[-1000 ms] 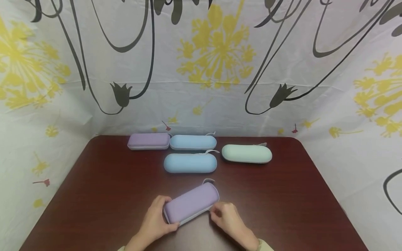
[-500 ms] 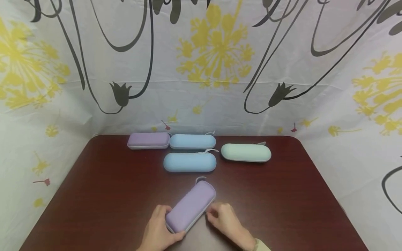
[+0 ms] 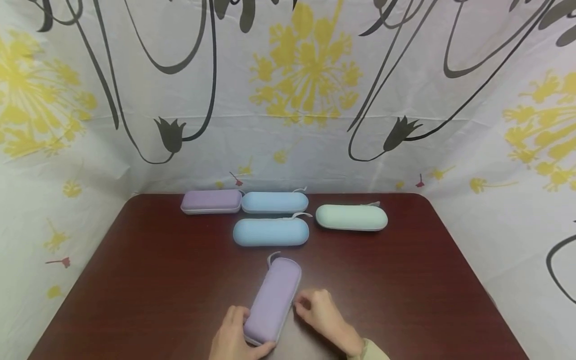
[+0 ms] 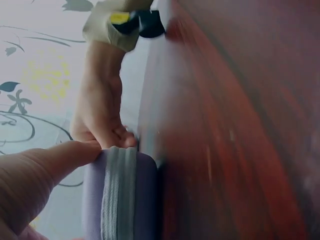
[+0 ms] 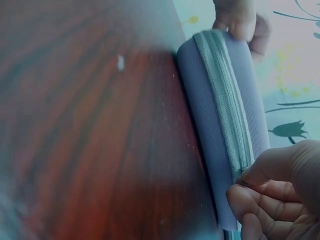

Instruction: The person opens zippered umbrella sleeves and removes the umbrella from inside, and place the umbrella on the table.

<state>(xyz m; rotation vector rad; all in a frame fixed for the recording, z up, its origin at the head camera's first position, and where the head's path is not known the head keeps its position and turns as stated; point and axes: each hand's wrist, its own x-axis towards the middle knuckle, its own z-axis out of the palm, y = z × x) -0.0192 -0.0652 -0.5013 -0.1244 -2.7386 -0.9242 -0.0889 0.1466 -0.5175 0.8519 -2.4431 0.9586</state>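
A purple zip case (image 3: 273, 300) lies slanted on the table, its far end tipped to the right and a grey strap loop (image 3: 272, 258) at that end. My left hand (image 3: 234, 336) grips its near end, thumb on one side and fingers on the other. Along the case's side runs a grey zipper (image 5: 225, 95), seen up close in the right wrist view. Thumb and forefinger of my right hand (image 3: 320, 312) pinch the small zipper pull (image 5: 243, 181), mostly hidden by the fingertips, at the case's right side.
Behind lie another purple case (image 3: 212, 201), two blue cases (image 3: 271, 232) and a pale green case (image 3: 351, 217). They lie on the dark red table (image 3: 148, 280), which a patterned cloth (image 3: 288, 150) borders at the back and sides.
The purple case has turned anticlockwise, its far end swinging left. My left hand has moved right and nearer with the near end. My right hand has shifted slightly left, still beside the case.
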